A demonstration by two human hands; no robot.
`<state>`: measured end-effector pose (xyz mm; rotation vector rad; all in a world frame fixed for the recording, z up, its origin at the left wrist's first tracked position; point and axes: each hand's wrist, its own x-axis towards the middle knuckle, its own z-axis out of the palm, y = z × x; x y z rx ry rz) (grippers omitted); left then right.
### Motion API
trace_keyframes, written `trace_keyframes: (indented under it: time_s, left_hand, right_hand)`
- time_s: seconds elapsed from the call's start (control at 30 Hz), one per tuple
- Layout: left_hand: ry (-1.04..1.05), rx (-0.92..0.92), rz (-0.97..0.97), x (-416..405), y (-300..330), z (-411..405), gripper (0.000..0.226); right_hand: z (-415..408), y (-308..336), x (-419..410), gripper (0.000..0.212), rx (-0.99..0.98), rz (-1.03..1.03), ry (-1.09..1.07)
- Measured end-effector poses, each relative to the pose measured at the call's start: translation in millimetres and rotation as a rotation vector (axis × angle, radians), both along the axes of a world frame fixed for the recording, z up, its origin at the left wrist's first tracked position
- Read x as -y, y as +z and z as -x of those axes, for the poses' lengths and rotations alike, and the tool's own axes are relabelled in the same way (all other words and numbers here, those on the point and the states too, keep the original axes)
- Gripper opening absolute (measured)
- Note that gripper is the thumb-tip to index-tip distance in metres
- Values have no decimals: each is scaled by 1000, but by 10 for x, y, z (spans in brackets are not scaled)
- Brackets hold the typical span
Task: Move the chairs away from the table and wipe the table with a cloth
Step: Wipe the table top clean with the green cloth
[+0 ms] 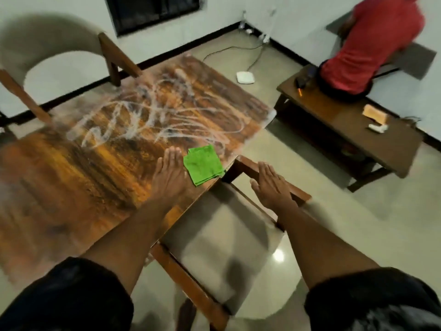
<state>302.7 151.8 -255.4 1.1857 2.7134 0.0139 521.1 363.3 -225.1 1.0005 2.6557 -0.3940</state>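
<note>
A wooden table (71, 177) fills the left and middle of the view, with white scribbled smears across its far half. A folded green cloth (204, 164) lies near its right edge. My left hand (170, 174) is stretched flat over the tabletop just left of the cloth, fingers straight. One chair (214, 244) with a grey seat and wooden arms stands tucked at the table's right side. My right hand (272, 185) lies flat over that chair's far wooden arm. A second chair (55, 41) with a curved grey back stands at the table's far left.
A low wooden bench (346, 137) stands at the right with small items on it, and a person in a red shirt (372, 44) sits on its far end. A white device (245, 77) with cables lies on the shiny tiled floor near the wall.
</note>
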Motion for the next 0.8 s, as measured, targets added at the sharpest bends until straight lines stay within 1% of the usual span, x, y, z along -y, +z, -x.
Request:
trace_keyframes:
  time_s: [0.1, 0.17, 0.23, 0.33, 0.5, 0.6, 0.8]
  left_hand:
    - [-161, 9, -46, -240, 500, -452, 77]
    - [-282, -13, -42, -339, 725, -814, 73]
    - [-369, -48, -57, -385, 845, -1113, 70]
    - [-468, -88, -116, -457, 926, -1530, 71]
    - [-544, -143, -167, -447, 872, -1899, 72]
    - [-551, -132, -180, -425, 846, -2077, 72]
    - [-566, -118, -194, -452, 745, -2491, 75]
  right_hand:
    - [-559, 415, 87, 69, -91, -61, -108]
    - [-949, 617, 157, 68, -141, -98, -175]
    - [-1279, 715, 253, 68, -183, -134, -236]
    - [-1726, 883, 356, 69, -200, -182, -322]
    - [-2254, 980, 512, 68, -245, -212, -410]
    - [-2499, 992, 579, 68, -243, -238, -424]
    - [-2975, 877, 592, 69, -237, -220, -434]
